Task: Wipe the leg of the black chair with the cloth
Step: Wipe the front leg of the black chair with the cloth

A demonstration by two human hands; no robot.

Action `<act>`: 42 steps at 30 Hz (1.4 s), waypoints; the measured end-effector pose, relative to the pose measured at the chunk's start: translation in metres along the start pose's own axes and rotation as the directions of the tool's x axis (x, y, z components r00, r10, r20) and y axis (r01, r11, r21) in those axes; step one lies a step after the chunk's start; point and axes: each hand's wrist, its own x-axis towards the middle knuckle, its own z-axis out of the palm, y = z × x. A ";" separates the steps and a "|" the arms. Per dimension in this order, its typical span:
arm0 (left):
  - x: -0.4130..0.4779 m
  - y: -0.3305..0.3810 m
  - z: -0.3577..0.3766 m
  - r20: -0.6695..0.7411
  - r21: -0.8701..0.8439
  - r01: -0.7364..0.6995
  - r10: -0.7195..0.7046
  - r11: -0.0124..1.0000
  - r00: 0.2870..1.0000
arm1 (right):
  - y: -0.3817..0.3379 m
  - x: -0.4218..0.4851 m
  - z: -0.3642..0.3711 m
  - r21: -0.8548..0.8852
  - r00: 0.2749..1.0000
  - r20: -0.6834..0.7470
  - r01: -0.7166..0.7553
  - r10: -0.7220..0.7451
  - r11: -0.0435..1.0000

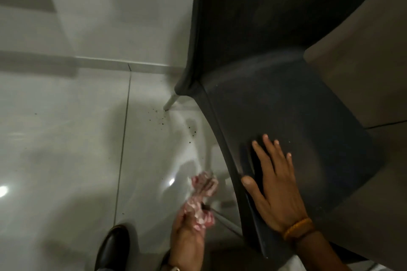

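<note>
Down below my head camera, my right hand (275, 185) lies flat on the seat of the black chair (286, 105), palm down, fingers (261, 149) spread wide and gripping nothing; the thumb reaches toward the seat's left edge. A band of orange beads (298, 227) circles that wrist. The seat is dusty, with pale specks across it, and the chair's tall back rises toward the top of the view.

My left hand (187, 242) is lower, just beside the seat's left edge, and it is closed around a bunched pink-and-white cloth (202, 198). The cloth sticks up out of my fist and is blurred, so I cannot make out its pattern. It sits against a thin chair leg (222, 219) that runs down under the near corner of the seat; whether the cloth wraps around that leg or only presses beside it, I cannot tell. A watch strap edge shows at my left wrist, at the bottom of the frame.

Further up, another leg (170, 101), pale and slender, meets the glossy light tiled floor (66, 138), with dark crumbs scattered near its foot. My black shoe (113, 248) stands on the tiles at the bottom left, well apart from the chair. A tan panel fills the right side beyond the chair.
</note>
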 end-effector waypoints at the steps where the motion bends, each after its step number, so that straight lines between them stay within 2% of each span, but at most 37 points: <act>1: 0.010 0.012 -0.011 -0.096 -0.027 -0.042 0.039 0.999 0.995 | -0.007 0.019 -0.002 0.002 1.000 -0.010 0.013 -0.013 1.000; 2: 0.019 0.032 -0.014 -0.144 -0.103 -0.099 0.084 0.990 0.986 | -0.014 0.040 -0.003 -0.008 0.999 -0.013 0.033 -0.033 0.999; 3: 0.030 0.061 -0.014 -0.143 -0.101 -0.144 0.128 0.984 0.981 | -0.021 0.060 -0.003 -0.022 0.999 -0.008 0.052 -0.052 0.998; 6: 0.062 0.100 -0.021 -0.147 0.065 -0.277 0.284 0.959 0.947 | -0.041 0.112 0.001 -0.073 0.996 0.023 0.086 -0.084 0.994; 10: 0.103 0.152 -0.020 -0.170 -0.013 -0.333 0.326 0.943 0.930 | -0.047 0.142 0.006 -0.093 0.993 0.057 0.106 -0.101 0.990; 15: 0.140 0.191 -0.001 -0.211 -0.016 -0.407 0.395 0.913 0.894 | -0.048 0.155 0.008 -0.087 0.994 0.066 0.095 -0.090 0.992; 21: 0.173 0.198 0.025 -0.217 0.154 -0.411 0.437 0.898 0.873 | -0.045 0.154 0.011 -0.107 0.994 0.067 0.095 -0.088 0.990; 23: 0.183 0.199 0.037 -0.157 0.211 -0.435 0.470 0.875 0.868 | -0.046 0.153 0.011 -0.110 0.994 0.065 0.093 -0.086 0.990; 26: 0.205 0.202 0.042 -0.130 0.179 -0.435 0.460 0.882 0.879 | -0.047 0.147 0.009 -0.110 0.994 0.080 0.087 -0.078 0.990; 30: 0.265 0.207 0.019 0.017 0.307 -0.484 0.504 0.819 0.864 | -0.048 0.151 0.009 -0.076 0.995 0.041 0.093 -0.090 0.993; 33: 0.308 0.212 -0.008 0.091 0.453 -0.470 0.486 0.757 0.869 | -0.050 0.156 0.008 -0.059 0.995 0.005 0.100 -0.100 0.993; 37: 0.340 0.218 -0.034 0.112 0.674 -0.322 0.339 0.665 0.934 | -0.050 0.158 0.009 -0.059 0.994 0.004 0.108 -0.108 0.992; 40: 0.323 0.218 -0.021 0.086 0.665 -0.349 0.397 0.661 0.914 | -0.049 0.158 0.011 -0.065 0.993 0.002 0.114 -0.114 0.991; 42: 0.290 0.215 0.002 0.072 0.548 -0.421 0.460 0.723 0.885 | -0.049 0.156 0.011 -0.062 0.994 -0.002 0.110 -0.110 0.992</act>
